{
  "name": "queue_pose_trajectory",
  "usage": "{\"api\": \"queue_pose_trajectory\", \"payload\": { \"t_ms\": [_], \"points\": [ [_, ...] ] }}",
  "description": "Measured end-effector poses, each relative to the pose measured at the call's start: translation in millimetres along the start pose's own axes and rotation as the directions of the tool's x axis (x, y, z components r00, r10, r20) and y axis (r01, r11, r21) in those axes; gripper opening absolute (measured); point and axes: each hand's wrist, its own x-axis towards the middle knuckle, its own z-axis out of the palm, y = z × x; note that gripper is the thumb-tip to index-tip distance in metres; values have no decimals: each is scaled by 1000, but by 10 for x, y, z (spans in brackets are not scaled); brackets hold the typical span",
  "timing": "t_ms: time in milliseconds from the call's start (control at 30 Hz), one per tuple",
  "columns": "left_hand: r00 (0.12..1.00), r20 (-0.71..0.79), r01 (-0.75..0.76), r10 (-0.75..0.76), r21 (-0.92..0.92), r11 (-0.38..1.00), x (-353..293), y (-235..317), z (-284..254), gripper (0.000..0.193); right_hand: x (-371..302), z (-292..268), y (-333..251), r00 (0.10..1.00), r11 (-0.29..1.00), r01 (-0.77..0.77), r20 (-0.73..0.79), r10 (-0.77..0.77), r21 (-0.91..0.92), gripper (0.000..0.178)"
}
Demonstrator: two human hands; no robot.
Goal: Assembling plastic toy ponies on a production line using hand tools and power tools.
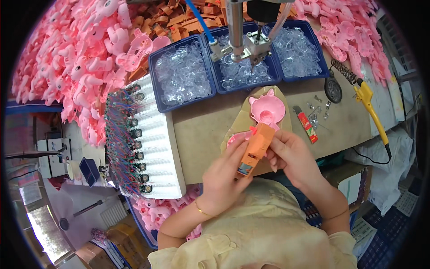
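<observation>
Close in front of my body I hold an orange plastic housing (260, 142), tilted, with a slot and a small greenish part showing at its lower end. My left hand (224, 172) is closed around its left side and lower end. My right hand (289, 154) has its fingers closed against the upper right edge of the same housing; what else may lie between those fingertips is hidden. Just beyond, a pink toy shell half (268, 107) with a round bowl-like hollow lies in a tan fixture (281, 127). The housing and my hands cover the shell's lower part.
A screwdriver head on a metal bracket (255, 47) hangs over three blue trays (215, 92) of clear plastic parts. Wired speakers (139, 143) rest on white foam at left. At right are a red cutter (307, 125), small metal parts and a yellow soldering iron (369, 101). Pink shells (76, 76) are heaped behind.
</observation>
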Motion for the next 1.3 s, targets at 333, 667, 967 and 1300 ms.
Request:
{"api": "queue_pose_trajectory", "payload": {
  "t_ms": [333, 667, 967, 1300],
  "points": [
    [898, 408, -17, 165, -344, 939, 86, -164, -418, 52, -222, -91, -339, 590, 96, 774, 658, -468, -626, 43],
    [981, -185, -63, 58, -18, 998, 38, -93, 480, 59, 137, -259, -276, 734, 89, 609, 517, -440, -788, 49],
    [962, -145, 239, -231, 40, 970, -7, -589, -286, 24, 304, -362, 34, 810, 276, 457, 269, -521, -845, 54],
    [901, -388, 430, -192, 754, 497, 900, -1905, -1742, 13, 184, -248, -75, 718, 164, 499, 300, -629, -851, 48]
  ]
}}
